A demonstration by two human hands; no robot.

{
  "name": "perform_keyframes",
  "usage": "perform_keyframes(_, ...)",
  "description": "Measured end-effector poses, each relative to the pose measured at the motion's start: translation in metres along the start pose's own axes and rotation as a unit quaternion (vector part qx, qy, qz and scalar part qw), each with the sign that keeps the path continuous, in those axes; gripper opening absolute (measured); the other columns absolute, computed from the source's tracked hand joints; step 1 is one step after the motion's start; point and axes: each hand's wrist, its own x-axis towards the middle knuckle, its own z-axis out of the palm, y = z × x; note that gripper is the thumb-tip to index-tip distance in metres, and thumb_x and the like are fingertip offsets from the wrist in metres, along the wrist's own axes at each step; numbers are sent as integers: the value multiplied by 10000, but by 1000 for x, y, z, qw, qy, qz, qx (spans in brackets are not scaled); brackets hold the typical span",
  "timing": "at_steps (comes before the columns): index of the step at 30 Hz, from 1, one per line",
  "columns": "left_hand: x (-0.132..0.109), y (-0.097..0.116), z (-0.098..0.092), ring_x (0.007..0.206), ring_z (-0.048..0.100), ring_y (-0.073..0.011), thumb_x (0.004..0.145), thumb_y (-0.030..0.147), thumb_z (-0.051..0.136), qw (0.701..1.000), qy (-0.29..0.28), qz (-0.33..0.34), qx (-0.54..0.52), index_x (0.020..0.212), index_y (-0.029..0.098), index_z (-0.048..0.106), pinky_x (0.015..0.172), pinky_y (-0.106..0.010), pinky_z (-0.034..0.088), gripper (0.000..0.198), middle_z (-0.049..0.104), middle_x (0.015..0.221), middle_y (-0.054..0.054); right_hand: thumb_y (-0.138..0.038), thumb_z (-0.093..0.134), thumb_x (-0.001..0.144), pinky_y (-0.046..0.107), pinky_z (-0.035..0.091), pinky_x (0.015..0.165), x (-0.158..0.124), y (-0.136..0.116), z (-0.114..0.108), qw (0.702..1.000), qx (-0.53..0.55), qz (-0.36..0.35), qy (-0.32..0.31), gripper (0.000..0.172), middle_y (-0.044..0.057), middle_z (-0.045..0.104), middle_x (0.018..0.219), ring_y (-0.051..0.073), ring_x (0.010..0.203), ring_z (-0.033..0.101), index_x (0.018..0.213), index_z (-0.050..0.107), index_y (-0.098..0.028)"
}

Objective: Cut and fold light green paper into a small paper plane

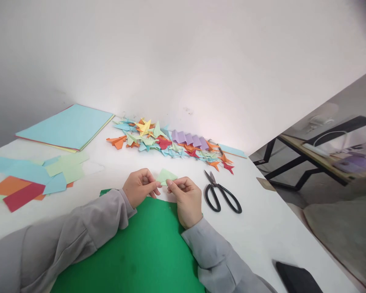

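Between my two hands is a small folded piece of light green paper [165,176], raised above the table. My left hand [141,187] pinches its left corner between thumb and fingers. On the opposite side, my right hand [186,199] grips the lower right edge, thumb on top. Beneath my wrists lies a large green sheet [146,248]. A pair of scissors [218,191] with black handles rests right of my right hand, its blades slightly apart and pointing away from me.
A heap of folded paper shapes [158,138] in many colours lies along the wall. Loose paper pieces [27,179] spread at the left, below a stack of coloured sheets [70,126]. A black flat object [297,276] sits at the lower right, near the edge of the white table [253,240].
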Motion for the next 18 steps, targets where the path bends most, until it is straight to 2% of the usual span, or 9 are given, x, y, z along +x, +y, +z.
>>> perform_keyframes(9,1,-1,0,445,582,-128,625,241,638,1000,-5,16,-25,658,162,385,404,-239,473,267,559,453,48,-266,669,647,224,380,496,0,0,1,1000,-10,-2,-2,193,-29,561,506,98,484,497,613,513,-157)
perform_keyframes(18,1,-1,-1,446,598,-145,644,265,618,999,-16,-6,-37,669,160,398,396,-238,474,245,575,446,30,-290,661,653,227,385,485,1,3,0,1000,3,6,-5,206,-34,558,504,106,476,508,642,494,-170)
